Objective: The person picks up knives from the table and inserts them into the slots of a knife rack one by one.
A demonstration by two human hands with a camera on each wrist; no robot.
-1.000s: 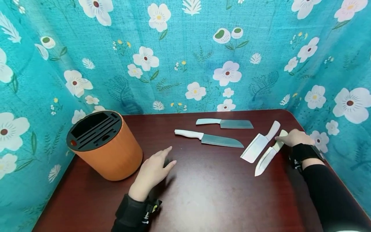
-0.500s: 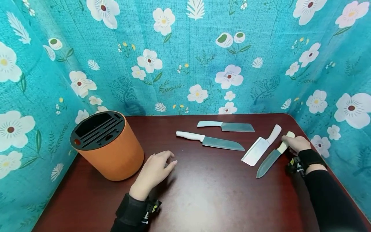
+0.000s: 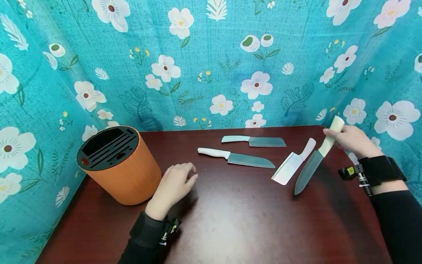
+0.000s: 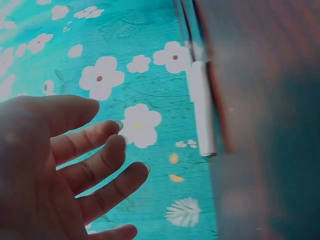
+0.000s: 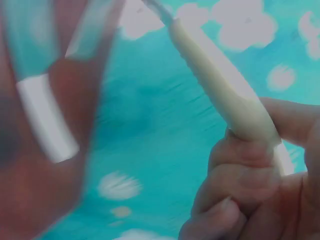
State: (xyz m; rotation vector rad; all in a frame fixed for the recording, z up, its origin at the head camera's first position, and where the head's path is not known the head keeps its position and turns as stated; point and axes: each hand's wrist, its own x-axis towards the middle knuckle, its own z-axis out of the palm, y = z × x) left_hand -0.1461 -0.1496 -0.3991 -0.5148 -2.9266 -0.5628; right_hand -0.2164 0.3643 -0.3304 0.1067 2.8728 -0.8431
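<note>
My right hand (image 3: pixel 354 141) grips the cream handle of a kitchen knife (image 3: pixel 310 171), its handle raised and its blade slanting down toward the table at the right. The right wrist view shows fingers curled round that knife handle (image 5: pixel 225 85). Left of it lies a cleaver (image 3: pixel 290 168) with a white handle. Two more white-handled knives lie farther left: a long knife (image 3: pixel 248 160) and, behind it, a broad-bladed knife (image 3: pixel 267 142). My left hand (image 3: pixel 174 185) hovers over the table beside the knife block, holding nothing, its fingers loosely bent.
An orange round knife block (image 3: pixel 145 172) with a black slotted top stands at the left of the dark red-brown table (image 3: pixel 237 220). A teal flowered curtain (image 3: pixel 197 55) hangs behind the table and along both sides.
My right hand has taken hold of the knife's handle and lifted it up, tilting the knife. The left hand's fingers have bent a little; it has otherwise stayed in place.
</note>
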